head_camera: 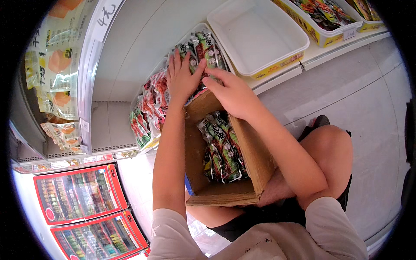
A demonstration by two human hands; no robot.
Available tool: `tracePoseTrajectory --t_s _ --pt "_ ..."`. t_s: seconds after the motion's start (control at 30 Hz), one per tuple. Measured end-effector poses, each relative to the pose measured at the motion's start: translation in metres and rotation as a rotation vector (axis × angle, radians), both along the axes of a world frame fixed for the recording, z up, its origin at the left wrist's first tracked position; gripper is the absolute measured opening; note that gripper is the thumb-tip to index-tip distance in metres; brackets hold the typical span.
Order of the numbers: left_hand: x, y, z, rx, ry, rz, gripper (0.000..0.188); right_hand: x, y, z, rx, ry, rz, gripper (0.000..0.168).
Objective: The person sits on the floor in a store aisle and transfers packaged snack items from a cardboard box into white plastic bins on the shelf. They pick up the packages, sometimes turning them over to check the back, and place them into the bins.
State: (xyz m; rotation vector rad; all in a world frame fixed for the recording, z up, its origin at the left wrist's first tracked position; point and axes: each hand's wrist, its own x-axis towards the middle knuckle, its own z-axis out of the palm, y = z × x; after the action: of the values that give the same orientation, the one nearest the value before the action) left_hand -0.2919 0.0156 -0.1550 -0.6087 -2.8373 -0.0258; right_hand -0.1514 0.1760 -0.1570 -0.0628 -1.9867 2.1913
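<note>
My left hand (182, 78) lies spread over green-and-black vacuum-sealed snack packets (208, 48) standing in a white plastic bin on the low shelf. Just to its right, my right hand (232, 94) reaches across the edge of a cardboard box, thumb and index finger slightly apart at the near side of those packets. Neither hand plainly grips a packet. The open cardboard box (217, 198) sits in front of my body, between my forearms, with several matching packets (224, 152) lying inside it. The near ends of the binned packets are partly hidden by my hands.
An empty white bin (260, 35) stands right of the packets, and a filled bin (328, 26) farther right. Red-and-white packets (156, 94) fill bins at left. An upper shelf (87, 65) with hanging bags juts in at left. Red-framed drinks coolers (81, 195) stand lower left.
</note>
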Motion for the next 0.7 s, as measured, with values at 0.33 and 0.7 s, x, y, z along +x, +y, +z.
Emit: tracePoseTrajectory --t_s 0.33,0.7 --pt "0.003 -0.033 0.006 0.121 -0.017 0.017 0.068 -0.002 -0.003 -0.004 0.029 0.063 -0.027 0.057" --pt "0.185 -0.098 0.045 0.336 -0.031 -0.125 0.028 0.011 -0.006 0.016 0.059 0.24 -0.142 0.026"
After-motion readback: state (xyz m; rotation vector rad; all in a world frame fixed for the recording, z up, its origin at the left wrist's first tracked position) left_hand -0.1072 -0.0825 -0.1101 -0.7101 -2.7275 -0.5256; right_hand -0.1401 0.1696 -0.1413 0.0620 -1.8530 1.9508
